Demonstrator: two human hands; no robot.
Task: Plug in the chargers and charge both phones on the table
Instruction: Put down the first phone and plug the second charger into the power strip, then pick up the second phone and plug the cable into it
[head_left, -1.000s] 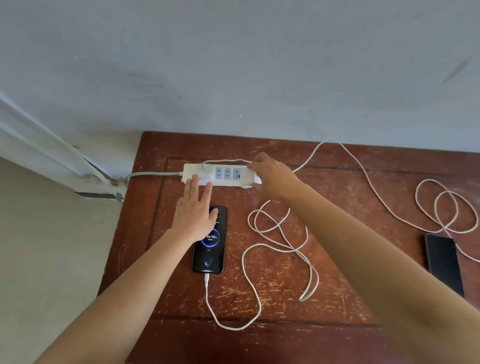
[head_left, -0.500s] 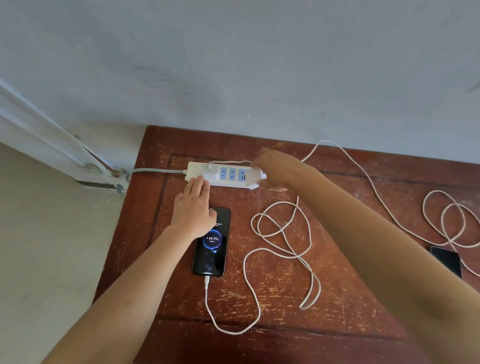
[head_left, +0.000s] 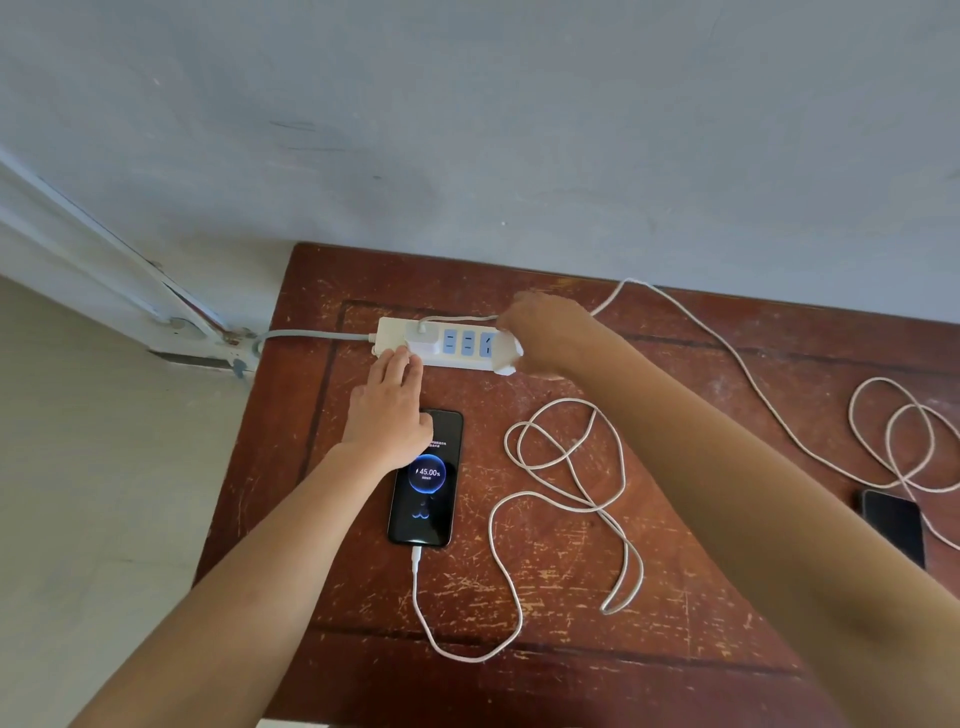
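A white power strip (head_left: 457, 344) with blue sockets lies at the back of the wooden table (head_left: 545, 675). One white charger (head_left: 423, 344) sits in its left socket. Its cable (head_left: 467, 657) runs to a lit phone (head_left: 426, 488) showing 45.00%. My left hand (head_left: 389, 410) lies flat, fingertips on the strip's near edge. My right hand (head_left: 545, 332) grips a second white charger (head_left: 508, 358) at the strip's right end, tilted. That charger's cable (head_left: 753, 384) leads right to loops beside a dark phone (head_left: 893, 525).
The strip's grey cord (head_left: 311, 335) goes off the table's left edge toward the wall corner. The first cable's slack coils (head_left: 566, 462) lie on the middle of the table. A pale wall stands right behind the table.
My right hand has shifted a little right, to the strip's right end, with the second charger. The lit phone's reading rose from 44.98 to 45.00. My left hand stays on the strip.
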